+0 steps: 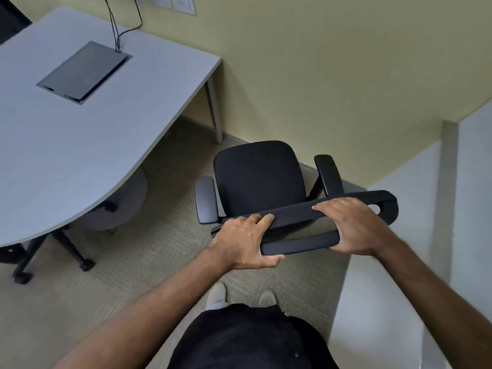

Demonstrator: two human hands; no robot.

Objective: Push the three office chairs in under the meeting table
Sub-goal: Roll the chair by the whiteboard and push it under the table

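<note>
A black office chair (259,177) with two armrests stands on the carpet right of the grey meeting table (87,134), out from under it. Seen from above, the top rail of its backrest (300,211) runs across the middle of the view. My left hand (243,241) grips the left end of that rail, and my right hand (354,226) grips it toward the right end. Another chair's black wheeled base (53,251) and grey seat (119,206) sit tucked under the table's curved edge.
A yellow wall (332,75) runs behind the chair, close to its seat front. A white partition (399,262) stands on the right. A cable hatch (85,71) with black cords sits in the tabletop. The table's leg (214,110) stands near the wall. My feet (239,296) stand behind the chair.
</note>
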